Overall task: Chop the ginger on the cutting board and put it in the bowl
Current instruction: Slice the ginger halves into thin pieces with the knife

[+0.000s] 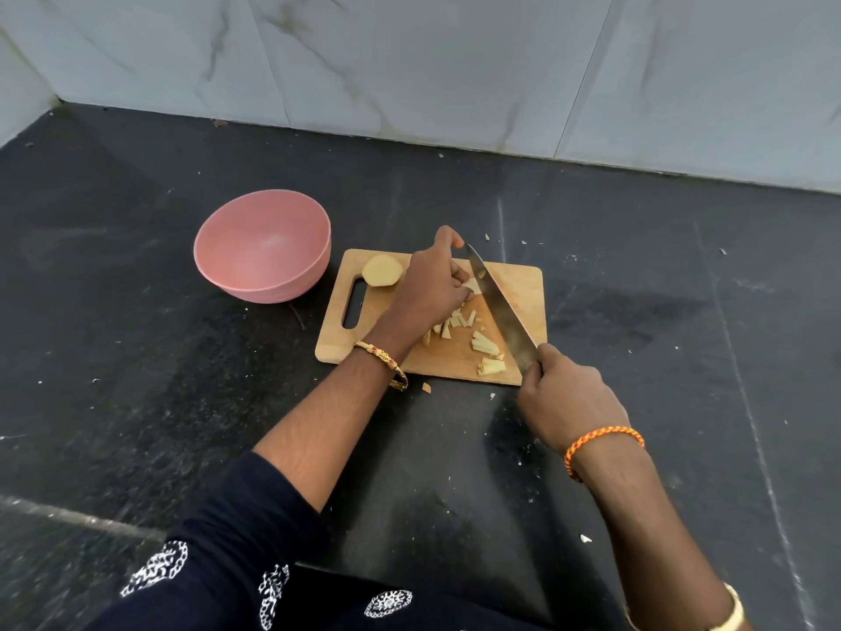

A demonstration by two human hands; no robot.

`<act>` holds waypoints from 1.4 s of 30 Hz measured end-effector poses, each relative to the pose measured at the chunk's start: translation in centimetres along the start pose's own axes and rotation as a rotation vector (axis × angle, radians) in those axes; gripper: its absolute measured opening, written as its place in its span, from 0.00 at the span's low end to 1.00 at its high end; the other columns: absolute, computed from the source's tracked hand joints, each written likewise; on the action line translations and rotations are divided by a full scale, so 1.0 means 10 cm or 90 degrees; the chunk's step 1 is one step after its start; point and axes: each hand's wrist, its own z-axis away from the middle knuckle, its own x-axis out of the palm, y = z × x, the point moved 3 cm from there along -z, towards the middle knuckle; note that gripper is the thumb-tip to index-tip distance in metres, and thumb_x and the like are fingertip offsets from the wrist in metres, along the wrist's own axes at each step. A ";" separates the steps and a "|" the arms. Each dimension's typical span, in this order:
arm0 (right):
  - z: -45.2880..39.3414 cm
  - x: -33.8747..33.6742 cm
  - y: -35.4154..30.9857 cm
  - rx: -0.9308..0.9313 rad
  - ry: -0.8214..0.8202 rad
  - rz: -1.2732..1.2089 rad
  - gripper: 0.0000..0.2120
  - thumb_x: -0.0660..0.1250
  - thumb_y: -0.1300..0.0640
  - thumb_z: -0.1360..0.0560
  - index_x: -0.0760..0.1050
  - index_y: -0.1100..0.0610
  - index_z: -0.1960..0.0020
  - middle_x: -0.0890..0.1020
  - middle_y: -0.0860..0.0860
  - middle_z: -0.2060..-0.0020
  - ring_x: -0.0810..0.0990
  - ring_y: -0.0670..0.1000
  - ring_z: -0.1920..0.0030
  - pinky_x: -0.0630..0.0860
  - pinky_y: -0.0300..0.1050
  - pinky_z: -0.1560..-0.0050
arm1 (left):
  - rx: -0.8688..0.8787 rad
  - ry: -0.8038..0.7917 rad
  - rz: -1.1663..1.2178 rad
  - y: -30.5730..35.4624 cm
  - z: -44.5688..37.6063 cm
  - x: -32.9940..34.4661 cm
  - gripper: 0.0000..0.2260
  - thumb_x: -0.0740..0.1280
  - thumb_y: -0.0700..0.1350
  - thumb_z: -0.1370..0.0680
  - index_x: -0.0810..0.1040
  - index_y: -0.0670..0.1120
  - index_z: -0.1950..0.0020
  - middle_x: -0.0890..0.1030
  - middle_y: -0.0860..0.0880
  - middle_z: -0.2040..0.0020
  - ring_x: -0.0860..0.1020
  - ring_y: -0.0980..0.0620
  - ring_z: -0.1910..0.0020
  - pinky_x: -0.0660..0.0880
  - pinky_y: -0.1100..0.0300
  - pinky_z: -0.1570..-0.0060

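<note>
A wooden cutting board (523, 293) lies on the black counter. My left hand (430, 284) pinches a small piece of ginger (473, 286) down on the board, fingers curled over it. My right hand (569, 393) grips the handle of a large knife (500, 311), whose blade slants across the board right beside the left fingers. Several cut ginger strips (484, 346) lie on the board between my hands. A larger peeled ginger chunk (383, 271) sits at the board's far left corner. The pink bowl (262, 245) stands empty to the left of the board.
The board has a handle slot (354, 307) on its left side. A stray ginger bit (426, 388) and small white flecks lie on the counter (136, 357). A tiled marble wall (409, 61) bounds the counter at the back.
</note>
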 end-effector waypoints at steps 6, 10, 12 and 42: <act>-0.02 0.00 -0.05 0.005 -0.053 0.055 0.09 0.52 0.57 0.20 0.65 0.55 0.42 0.76 0.58 0.55 0.79 0.59 0.55 0.79 0.52 0.53 | 0.028 0.013 0.001 0.02 0.02 0.00 0.25 0.73 0.36 0.30 0.66 0.47 0.38 0.80 0.50 0.57 0.80 0.56 0.60 0.79 0.65 0.58; 0.14 0.04 0.07 0.006 -0.071 0.050 0.07 0.51 0.56 0.20 0.64 0.54 0.45 0.75 0.56 0.60 0.79 0.57 0.57 0.78 0.51 0.55 | 0.051 0.050 -0.014 0.00 0.04 -0.02 0.23 0.70 0.35 0.29 0.66 0.46 0.38 0.77 0.53 0.59 0.78 0.57 0.63 0.77 0.69 0.61; 0.26 0.03 0.17 0.009 -0.073 0.030 0.07 0.50 0.54 0.20 0.65 0.53 0.47 0.75 0.55 0.61 0.78 0.57 0.58 0.78 0.51 0.55 | 0.049 0.031 -0.005 -0.01 0.02 -0.05 0.23 0.70 0.34 0.29 0.66 0.45 0.38 0.78 0.51 0.58 0.79 0.57 0.63 0.77 0.70 0.63; 0.27 0.07 0.16 -0.016 -0.072 0.026 0.08 0.50 0.52 0.19 0.66 0.52 0.45 0.77 0.54 0.61 0.79 0.55 0.59 0.78 0.49 0.56 | 0.003 0.051 -0.008 -0.09 0.00 -0.17 0.28 0.68 0.32 0.29 0.63 0.46 0.32 0.79 0.48 0.54 0.79 0.55 0.57 0.78 0.63 0.53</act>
